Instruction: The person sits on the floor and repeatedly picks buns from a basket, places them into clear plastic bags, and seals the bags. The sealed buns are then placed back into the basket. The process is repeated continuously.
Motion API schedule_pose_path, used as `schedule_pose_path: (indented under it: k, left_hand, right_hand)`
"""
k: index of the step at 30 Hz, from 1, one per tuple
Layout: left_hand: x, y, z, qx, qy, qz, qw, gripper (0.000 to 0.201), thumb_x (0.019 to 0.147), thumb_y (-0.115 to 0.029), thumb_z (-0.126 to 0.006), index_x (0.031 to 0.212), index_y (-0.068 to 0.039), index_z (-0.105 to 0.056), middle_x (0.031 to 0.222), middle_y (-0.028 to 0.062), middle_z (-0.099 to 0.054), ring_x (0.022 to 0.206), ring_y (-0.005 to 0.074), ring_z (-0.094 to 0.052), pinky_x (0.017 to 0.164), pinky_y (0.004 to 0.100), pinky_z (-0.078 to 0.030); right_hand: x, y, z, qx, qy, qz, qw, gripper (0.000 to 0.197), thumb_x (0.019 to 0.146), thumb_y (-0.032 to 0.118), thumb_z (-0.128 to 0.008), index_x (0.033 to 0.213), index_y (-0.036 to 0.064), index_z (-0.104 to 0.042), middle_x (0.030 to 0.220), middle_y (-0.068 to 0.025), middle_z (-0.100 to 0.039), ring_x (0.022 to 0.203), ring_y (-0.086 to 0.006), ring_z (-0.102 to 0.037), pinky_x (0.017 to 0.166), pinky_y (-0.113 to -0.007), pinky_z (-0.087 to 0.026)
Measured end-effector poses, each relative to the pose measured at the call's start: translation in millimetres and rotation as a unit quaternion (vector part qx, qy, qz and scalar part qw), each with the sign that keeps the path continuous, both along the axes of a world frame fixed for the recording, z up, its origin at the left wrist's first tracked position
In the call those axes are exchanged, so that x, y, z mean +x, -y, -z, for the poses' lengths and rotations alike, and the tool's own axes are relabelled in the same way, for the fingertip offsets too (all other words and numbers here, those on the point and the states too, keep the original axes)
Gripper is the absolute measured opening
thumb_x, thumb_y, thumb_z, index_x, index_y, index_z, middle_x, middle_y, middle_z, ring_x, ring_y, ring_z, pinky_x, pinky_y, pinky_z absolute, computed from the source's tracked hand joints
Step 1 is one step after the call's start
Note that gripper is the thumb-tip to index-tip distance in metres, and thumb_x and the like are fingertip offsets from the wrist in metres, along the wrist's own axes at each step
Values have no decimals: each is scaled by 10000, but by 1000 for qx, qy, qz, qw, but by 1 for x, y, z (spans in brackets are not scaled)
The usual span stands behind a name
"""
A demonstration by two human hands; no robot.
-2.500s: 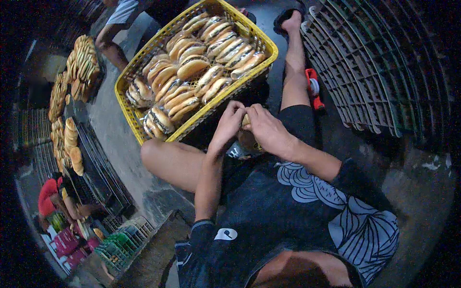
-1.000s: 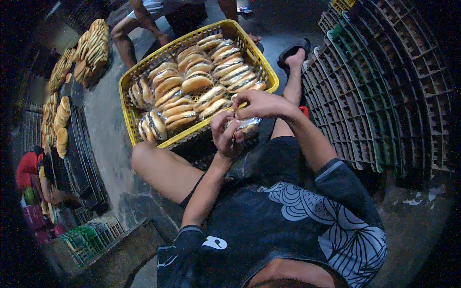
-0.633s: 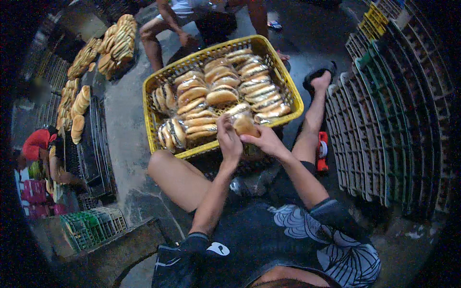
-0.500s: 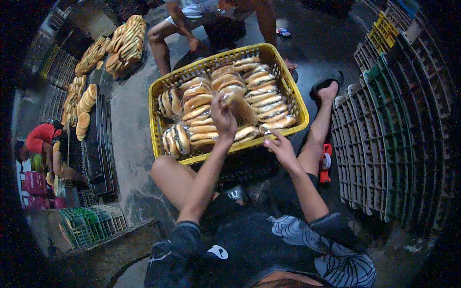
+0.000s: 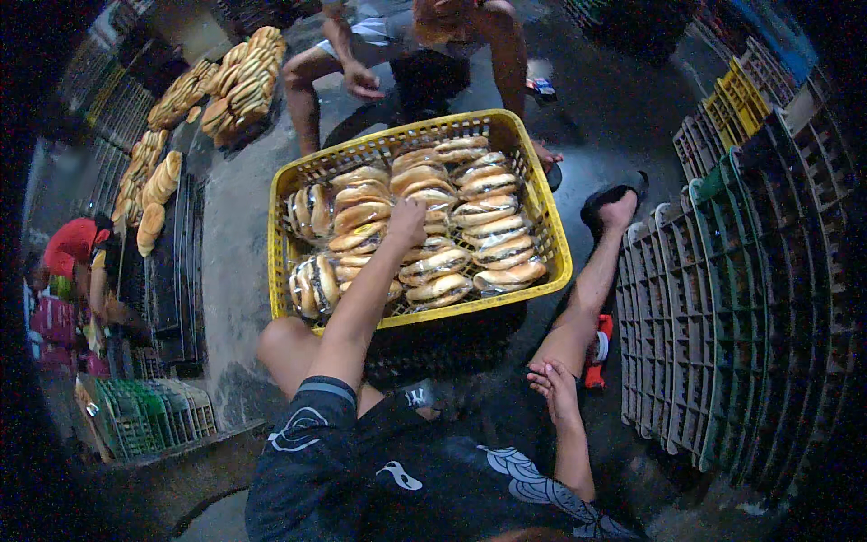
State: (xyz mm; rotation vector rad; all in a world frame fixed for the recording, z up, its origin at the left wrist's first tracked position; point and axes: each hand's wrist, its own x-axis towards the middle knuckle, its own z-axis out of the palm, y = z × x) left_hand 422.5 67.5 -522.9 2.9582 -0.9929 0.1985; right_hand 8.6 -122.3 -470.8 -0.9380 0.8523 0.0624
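A yellow plastic crate stands in front of me, filled with rows of round filled buns in clear plastic bags. My left hand reaches over the middle of the crate. Its fingers are closed and point down among the bagged buns; what they grip, if anything, is hidden under the hand. My right hand is outside the crate by my right knee, palm partly turned up, fingers loosely apart and holding nothing. Bagged buns lie at the near middle of the crate, by my left wrist.
Stacked grey and green crates rise on the right. Unbagged bread is piled at far left, beside dark trays. Another person's hand is beyond the crate; a person in red bends at left. A red object lies by my leg.
My right hand has left the crate's near edge and moved to my knee. The bag my left hand was moving now lies among the others. The hand is lower over the buns.
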Motion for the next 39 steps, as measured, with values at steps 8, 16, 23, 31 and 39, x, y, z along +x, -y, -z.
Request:
schedule_pose_path:
  k: [8,16,23,31,39]
  left_hand:
    - [-137,4,-108,-368,172,178,896,446,695,-108,-635,1122,-56,-518,1165,154,-499,1152,311,-417,969,437,-310]
    - [-282,-55,-138,-687,-663,34,296,755,708,-66,-667,1343,-35,-260,1393,109,-295,1292,230,-275,1050,350,-236]
    - [-312,-49,-159,-592,-627,130,490,895,694,-69,-737,1384,-71,-167,1352,96,-341,1243,204,-330,1033,355,-273]
    - [-272,-66,-189,-553,-667,196,459,823,666,-313,-748,1327,-67,-323,1368,145,-318,1260,244,-323,1040,392,-238]
    - [-291,-60,-205,-677,-562,59,471,668,650,-194,-785,1201,-19,-450,1148,84,-531,1076,183,-502,940,323,-386]
  right_hand:
    - [81,-21,-53,95,248,-56,962,554,904,466,-365,1229,19,-413,1143,-144,-535,1049,-230,-529,895,-357,-425]
    - [51,-68,-92,-297,327,-74,894,514,869,405,-507,1148,-26,-486,1099,-129,-553,1084,-231,-483,941,-338,-364]
    - [36,-43,-139,-526,289,-43,799,212,869,211,-554,778,22,-587,709,-45,-562,683,-165,-536,659,-280,-443]
    - [56,-66,-161,-59,445,-130,884,247,878,241,-542,738,37,-548,701,-8,-532,677,-111,-500,667,-263,-426]
    - [79,-78,-135,-49,262,-183,946,345,835,344,-603,945,17,-585,859,-1,-597,813,-97,-537,754,-245,-437]
